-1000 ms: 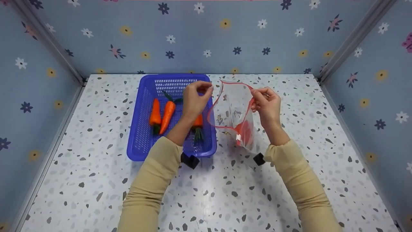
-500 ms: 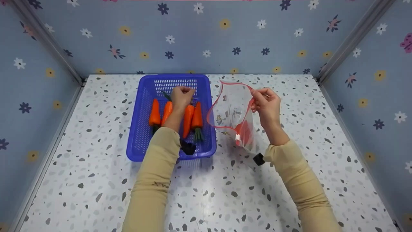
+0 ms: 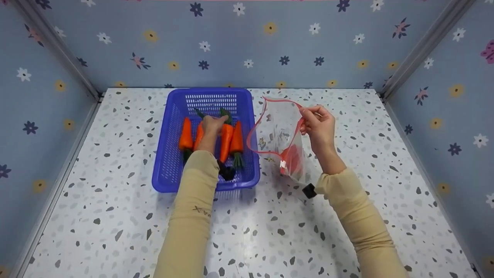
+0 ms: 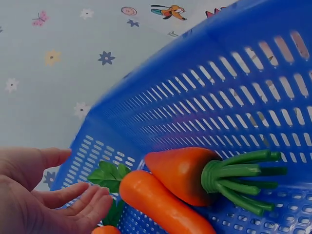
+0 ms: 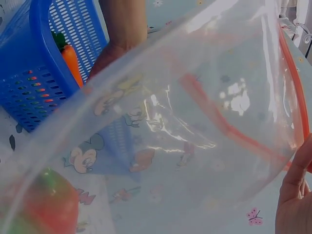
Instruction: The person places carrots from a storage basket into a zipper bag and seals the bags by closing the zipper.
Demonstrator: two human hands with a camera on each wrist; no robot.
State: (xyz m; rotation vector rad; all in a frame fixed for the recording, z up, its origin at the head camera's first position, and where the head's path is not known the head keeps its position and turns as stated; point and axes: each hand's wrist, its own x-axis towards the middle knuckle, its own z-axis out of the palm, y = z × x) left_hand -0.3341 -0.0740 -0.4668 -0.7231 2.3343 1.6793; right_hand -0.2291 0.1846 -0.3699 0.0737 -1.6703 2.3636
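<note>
My left hand (image 3: pixel 211 126) reaches down into the blue basket (image 3: pixel 162 170), over the carrots. In the left wrist view its fingers are extended and apart from the thumb, with nothing between them, beside an orange carrot (image 4: pixel 156 200) with green leaves. A thicker carrot (image 4: pixel 180 173) with a green stem bundle lies behind that one. My right hand (image 3: pixel 321 125) pinches the red-edged rim of a clear zip bag (image 3: pixel 276 127), whose mouth gapes toward the basket. Inside the bag lies a rounded red and green thing (image 5: pixel 44 204), blurred by the plastic.
Another carrot (image 3: pixel 186 133) lies at the basket's left side. A white slider (image 3: pixel 283 165) sits on the bag's near edge. The speckled white table (image 3: pixel 251 231) is bounded by flower-patterned walls (image 3: pixel 247 38) at the back and sides.
My left hand has moved left from beside the bag's mouth and then lower into the basket, its fingers spreading. The right hand keeps its pinch on the bag's rim, almost still.
</note>
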